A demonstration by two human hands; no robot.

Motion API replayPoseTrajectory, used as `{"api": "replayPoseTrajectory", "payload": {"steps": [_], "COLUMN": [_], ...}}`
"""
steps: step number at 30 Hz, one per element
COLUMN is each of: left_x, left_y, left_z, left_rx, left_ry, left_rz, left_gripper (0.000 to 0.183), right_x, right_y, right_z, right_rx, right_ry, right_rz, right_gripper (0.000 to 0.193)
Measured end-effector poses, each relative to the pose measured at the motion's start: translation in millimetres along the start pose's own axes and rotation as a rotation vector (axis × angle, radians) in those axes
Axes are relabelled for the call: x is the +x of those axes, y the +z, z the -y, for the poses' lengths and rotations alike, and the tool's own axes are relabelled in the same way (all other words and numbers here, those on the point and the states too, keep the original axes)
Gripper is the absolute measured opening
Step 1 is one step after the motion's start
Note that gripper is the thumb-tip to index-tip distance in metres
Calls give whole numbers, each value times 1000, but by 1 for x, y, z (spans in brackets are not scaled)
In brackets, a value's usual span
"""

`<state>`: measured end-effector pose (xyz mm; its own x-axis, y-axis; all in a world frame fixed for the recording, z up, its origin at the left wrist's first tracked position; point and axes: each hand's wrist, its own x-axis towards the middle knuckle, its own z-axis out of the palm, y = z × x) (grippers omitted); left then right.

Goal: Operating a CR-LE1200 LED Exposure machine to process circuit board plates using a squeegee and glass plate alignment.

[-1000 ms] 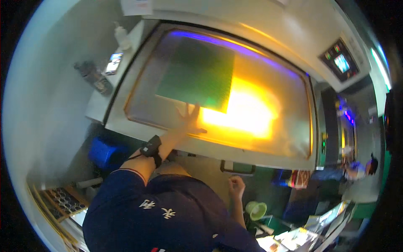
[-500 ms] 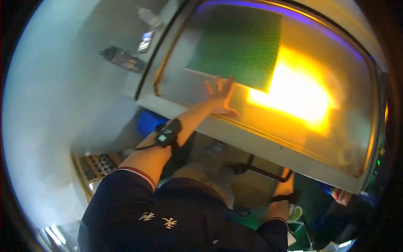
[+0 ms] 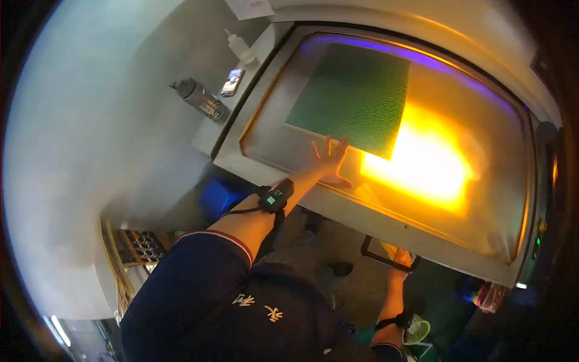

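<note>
Right hand (image 3: pixel 403 260): a second ago in front of the body, away from the black handle (image 3: pixel 386 262) under the bench front, now at the right end of it; fingers partly hidden, so I cannot tell whether they are closed around the bar

Left hand (image 3: pixel 332 164): palm down with fingers and thumb spread wide, at the near edge of the bench (image 3: pixel 386 214), fingertips at the near edge of the green sheet; whether they press on it I cannot tell

Green sheet (image 3: pixel 356 99): lying flat on the left half of the bench top, its texture faintly rippled, in the same place on the bench as a second ago

Yellow glow (image 3: pixel 422 157): very bright, reaching from the right edge of the sheet across the middle of the top

Violet light (image 3: pixel 458 78): a thin line along the far edge

Side ledge (image 3: pixel 211 136): left of the bench, bearing a white squeeze bottle (image 3: pixel 240 48), a phone (image 3: pixel 232 82) with a lit screen and a dark bottle (image 3: pixel 202 101)

Wrists: black device (image 3: pixel 276 196) on the left, black strap (image 3: pixel 395 320) on the right

Floor side: blue container (image 3: pixel 220 198) under the bench's left corner, pale green basket (image 3: pixel 416 330) beside the right forearm
</note>
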<state>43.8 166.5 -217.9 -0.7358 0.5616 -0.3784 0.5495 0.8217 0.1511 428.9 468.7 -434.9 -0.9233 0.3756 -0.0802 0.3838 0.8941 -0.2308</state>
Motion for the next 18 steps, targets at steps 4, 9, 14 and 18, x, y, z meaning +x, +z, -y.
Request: {"api": "replayPoseTrajectory", "payload": {"steps": [4,9,14,18], "left_x": [-2,-16,-24,-30], "left_y": [2,-9,-27,-26], "left_z": [9,9,7,8], "left_rx": [-7,-32,-26,-29], "left_ry": [-7,-4,-18,-3], "left_rz": [-10,-88,38,16], "left_gripper": [147,142,143,142], "right_x": [-103,-285,-372,-342], "right_y": [-53,-92,-157,-215], "right_z": [30,53,81,54], "right_rx": [306,1155,1033,861], "right_ry": [491,1146,1217,1042], "right_rz": [131,4,-503,-732], "right_gripper": [30,37,36,37]}}
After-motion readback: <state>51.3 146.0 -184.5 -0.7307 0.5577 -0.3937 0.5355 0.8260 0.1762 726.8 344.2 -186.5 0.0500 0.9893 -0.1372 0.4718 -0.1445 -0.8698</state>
